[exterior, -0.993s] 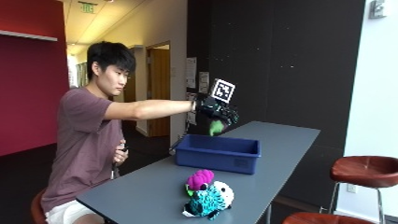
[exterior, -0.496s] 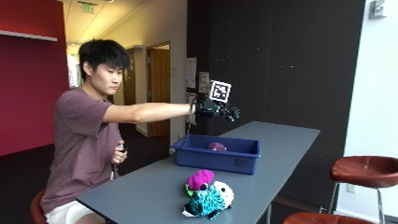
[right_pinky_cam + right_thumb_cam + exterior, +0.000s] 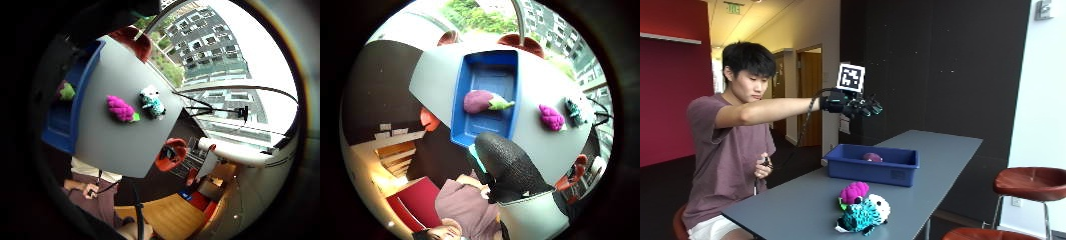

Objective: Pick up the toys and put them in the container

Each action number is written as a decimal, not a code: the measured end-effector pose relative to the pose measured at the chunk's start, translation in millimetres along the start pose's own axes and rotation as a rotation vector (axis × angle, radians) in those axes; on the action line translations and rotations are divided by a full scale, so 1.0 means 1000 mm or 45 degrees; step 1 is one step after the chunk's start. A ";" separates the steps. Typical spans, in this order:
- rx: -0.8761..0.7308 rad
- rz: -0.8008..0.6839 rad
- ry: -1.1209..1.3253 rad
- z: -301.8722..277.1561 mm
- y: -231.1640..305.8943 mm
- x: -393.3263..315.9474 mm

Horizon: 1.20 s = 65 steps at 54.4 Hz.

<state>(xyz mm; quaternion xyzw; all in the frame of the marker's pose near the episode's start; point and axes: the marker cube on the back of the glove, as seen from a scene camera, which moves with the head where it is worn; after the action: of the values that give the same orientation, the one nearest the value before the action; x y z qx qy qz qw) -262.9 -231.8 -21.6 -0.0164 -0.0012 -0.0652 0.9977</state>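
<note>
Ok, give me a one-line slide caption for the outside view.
Gloved right hand open above the blue container holding one purple toy; pink toy and teal toy wait on the table.

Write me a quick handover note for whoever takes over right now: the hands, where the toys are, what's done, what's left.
Hands: gloved right hand is raised above the blue container, fingers relaxed, holding nothing.
Toys: the purple eggplant toy lies inside the container. The magenta toy and the teal-and-white plush sit together on the grey table, outside the container, near its end by the person.
Done: one toy is in.
Left: pick up the two on the table and put them in.
</note>
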 end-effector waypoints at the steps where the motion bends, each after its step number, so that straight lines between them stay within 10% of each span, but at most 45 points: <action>1: -0.012 0.040 -0.004 0.005 0.000 0.010; 9: -0.126 -0.255 0.089 0.060 0.007 0.066; 19: -0.204 0.190 -0.101 0.144 -0.024 0.081; 33: -0.316 0.163 -0.102 0.254 -0.045 0.076; 52: 0.152 0.250 -0.058 0.263 -0.064 0.080; 65: -0.079 0.192 -0.153 0.257 -0.054 0.072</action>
<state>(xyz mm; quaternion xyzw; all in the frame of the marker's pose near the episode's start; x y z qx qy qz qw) -198.7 -286.7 237.7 -0.0510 -0.0577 0.0111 0.9970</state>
